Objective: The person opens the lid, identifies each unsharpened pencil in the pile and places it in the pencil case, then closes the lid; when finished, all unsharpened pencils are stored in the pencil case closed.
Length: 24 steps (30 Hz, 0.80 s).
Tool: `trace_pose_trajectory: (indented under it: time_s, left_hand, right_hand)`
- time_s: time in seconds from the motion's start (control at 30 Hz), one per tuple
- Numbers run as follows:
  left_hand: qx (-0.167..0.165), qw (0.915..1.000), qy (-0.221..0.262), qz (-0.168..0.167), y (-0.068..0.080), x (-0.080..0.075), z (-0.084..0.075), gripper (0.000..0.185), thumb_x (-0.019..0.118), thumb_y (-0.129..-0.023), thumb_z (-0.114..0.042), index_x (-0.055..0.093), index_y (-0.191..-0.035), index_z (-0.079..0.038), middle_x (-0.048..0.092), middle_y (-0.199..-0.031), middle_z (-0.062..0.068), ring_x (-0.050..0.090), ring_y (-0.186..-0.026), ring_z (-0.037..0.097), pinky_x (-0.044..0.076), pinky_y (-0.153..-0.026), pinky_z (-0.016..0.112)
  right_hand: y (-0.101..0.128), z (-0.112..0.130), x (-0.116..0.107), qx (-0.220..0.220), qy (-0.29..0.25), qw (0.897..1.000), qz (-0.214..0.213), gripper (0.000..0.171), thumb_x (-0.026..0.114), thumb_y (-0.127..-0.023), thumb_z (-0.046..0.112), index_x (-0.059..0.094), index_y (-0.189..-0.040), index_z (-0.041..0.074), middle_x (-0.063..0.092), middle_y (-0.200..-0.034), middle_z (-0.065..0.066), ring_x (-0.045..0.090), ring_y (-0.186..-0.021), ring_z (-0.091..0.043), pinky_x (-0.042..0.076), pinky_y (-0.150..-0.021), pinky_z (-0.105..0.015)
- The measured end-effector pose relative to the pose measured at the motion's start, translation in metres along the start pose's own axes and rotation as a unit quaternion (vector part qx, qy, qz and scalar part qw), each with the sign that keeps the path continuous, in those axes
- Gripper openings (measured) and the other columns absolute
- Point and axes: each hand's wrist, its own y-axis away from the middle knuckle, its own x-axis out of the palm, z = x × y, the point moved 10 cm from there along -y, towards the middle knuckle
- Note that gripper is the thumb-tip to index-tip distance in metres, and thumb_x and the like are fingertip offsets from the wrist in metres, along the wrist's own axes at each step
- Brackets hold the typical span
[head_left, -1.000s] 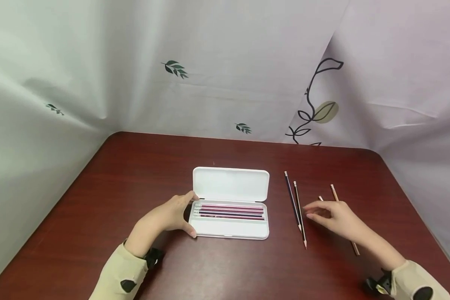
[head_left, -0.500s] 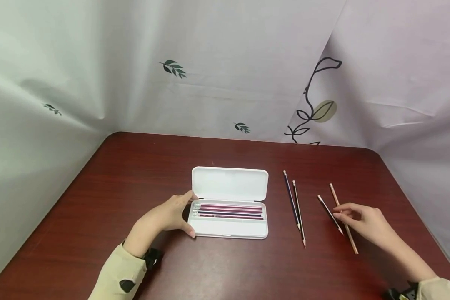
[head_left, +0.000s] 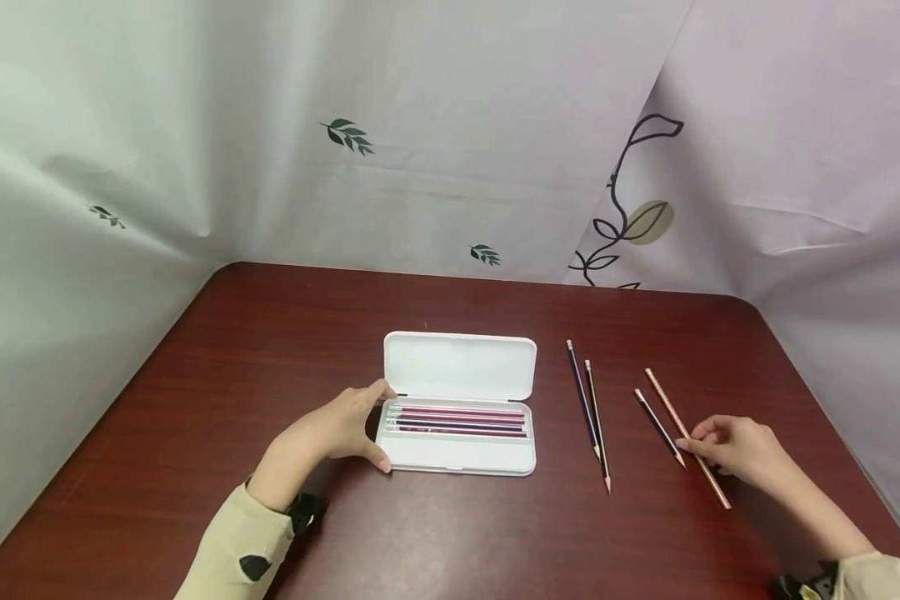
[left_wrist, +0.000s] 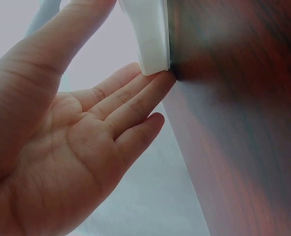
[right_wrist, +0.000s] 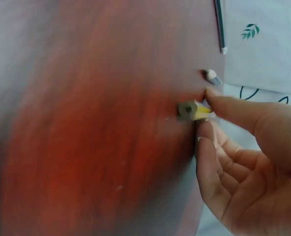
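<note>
Orange pencil (head_left: 686,436) on the table (head_left: 195,400), far right, is pinched by the right hand (head_left: 738,452) btwn thumb & fingertips. Open white case (head_left: 459,406), w/ pencils inside, is steadied at its left end by the left hand (head_left: 330,433), fingers straight. 3 loose pencils lie btwn case & right hand.

Open tabletop (head_left: 285,333) from 9 to 12 o'clock of the pencil case (head_left: 459,450); at 3 o'clock, loose pencils (head_left: 596,417) apparently blocking; curtain (head_left: 450,167) walling 12.
</note>
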Motion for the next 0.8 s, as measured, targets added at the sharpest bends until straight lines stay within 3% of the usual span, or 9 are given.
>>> trace_pose_trajectory:
  time_s: [0.13, 0.37, 0.57, 0.8]
  left_hand:
    - [-0.011, 0.9999, 0.000, 0.002, -0.001, 0.000, 0.002, 0.080, 0.092, -0.051, -0.029, 0.047, -0.113, -0.006, 0.060, -0.117, 0.016, 0.056, -0.107, 0.028, 0.044, -0.091, 0.045]
    - [-0.020, 0.9998, -0.002, 0.005, 0.000, 0.000, 0.002, 0.080, 0.091, -0.051, -0.029, 0.047, -0.115, -0.007, 0.059, -0.118, 0.016, 0.055, -0.108, 0.029, 0.043, -0.092, 0.046]
    - [-0.027, 0.9996, 0.001, 0.005, 0.001, 0.001, 0.003, 0.080, 0.091, -0.051, -0.028, 0.047, -0.115, -0.008, 0.059, -0.118, 0.015, 0.054, -0.108, 0.029, 0.042, -0.092, 0.046]
    - [-0.032, 0.9995, 0.003, 0.004, 0.001, 0.000, 0.004, 0.080, 0.091, -0.051, -0.028, 0.047, -0.115, -0.009, 0.059, -0.118, 0.014, 0.053, -0.108, 0.029, 0.042, -0.092, 0.046]
  right_hand:
    - [-0.001, -0.001, 0.005, 0.020, -0.029, 0.999, 0.040, 0.031, 0.067, -0.085, 0.032, 0.062, -0.086, 0.002, 0.065, -0.068, 0.000, 0.060, -0.061, -0.013, 0.051, -0.053, -0.026]
    - [-0.001, 0.009, 0.001, -0.001, 0.016, 0.999, 0.040, 0.018, 0.062, -0.086, 0.023, 0.063, -0.082, 0.005, 0.061, -0.064, 0.002, 0.057, -0.061, -0.013, 0.045, -0.053, -0.026]
    - [-0.003, 0.024, -0.010, -0.014, 0.020, 1.000, 0.012, 0.020, 0.061, -0.085, 0.024, 0.063, -0.086, 0.004, 0.064, -0.070, 0.002, 0.059, -0.062, -0.012, 0.044, -0.053, -0.026]
    - [-0.007, 0.073, -0.018, -0.074, -0.011, 0.996, -0.044, 0.012, 0.061, -0.082, 0.015, 0.064, -0.088, 0.006, 0.066, -0.069, 0.004, 0.061, -0.059, -0.007, 0.043, -0.055, -0.022]
